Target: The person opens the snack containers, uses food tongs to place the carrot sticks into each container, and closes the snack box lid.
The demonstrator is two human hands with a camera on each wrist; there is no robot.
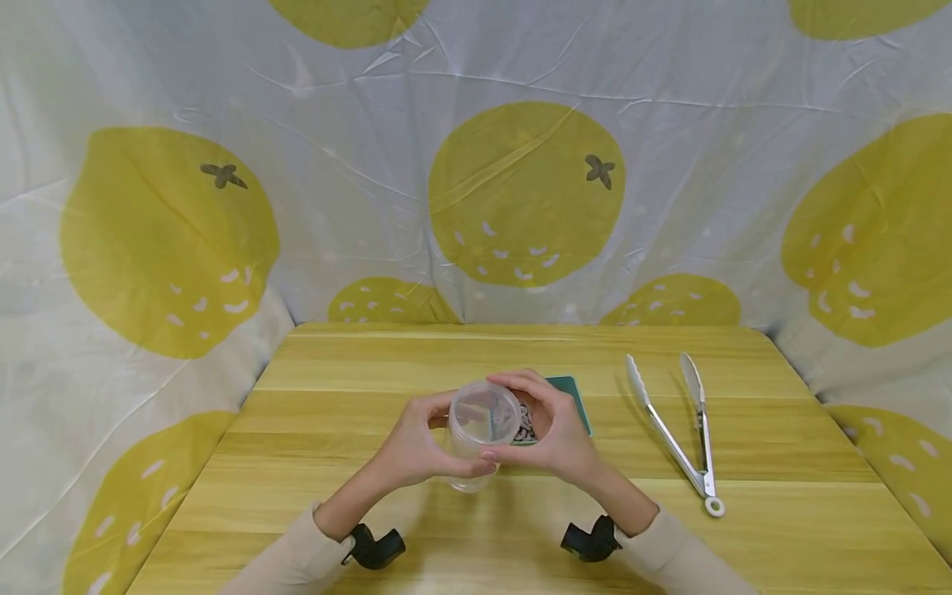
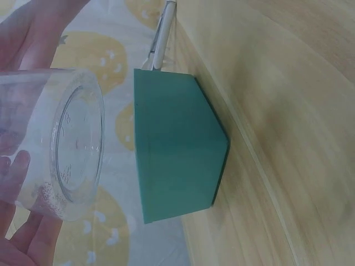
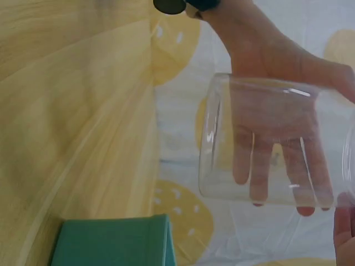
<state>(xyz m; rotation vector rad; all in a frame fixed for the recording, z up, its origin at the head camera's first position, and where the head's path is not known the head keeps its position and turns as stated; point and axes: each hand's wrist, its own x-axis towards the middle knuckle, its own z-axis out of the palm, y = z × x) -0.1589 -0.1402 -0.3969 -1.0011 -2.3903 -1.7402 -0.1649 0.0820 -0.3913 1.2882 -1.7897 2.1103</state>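
"When reading from the left, what to note first?"

"Note the left hand (image 1: 416, 446), curved round the near-left side of a clear plastic jar (image 1: 479, 426), with fingers parted to the jar's width and laid behind it, opposite the thumb."

"And where to place the jar?"

"Between both hands, lifted clear of the worktop (image 1: 357, 364). Look through its wall, in the right wrist view, to the left fingers. Can't tell whether lidded."

"Next, going right?"

"Find the right hand (image 1: 561, 434), also holding the jar, up near the rim, with fingers reaching over the far side, thumb in front, spread to the jar's width."

"What to see beyond?"

"Partly hidden by the right hand, spot a green box (image 2: 177, 147) on the worktop, holding small dark-and-pale pieces (image 1: 525, 426). Farther right, well apart, find metal tongs (image 1: 674, 447), lying spread."
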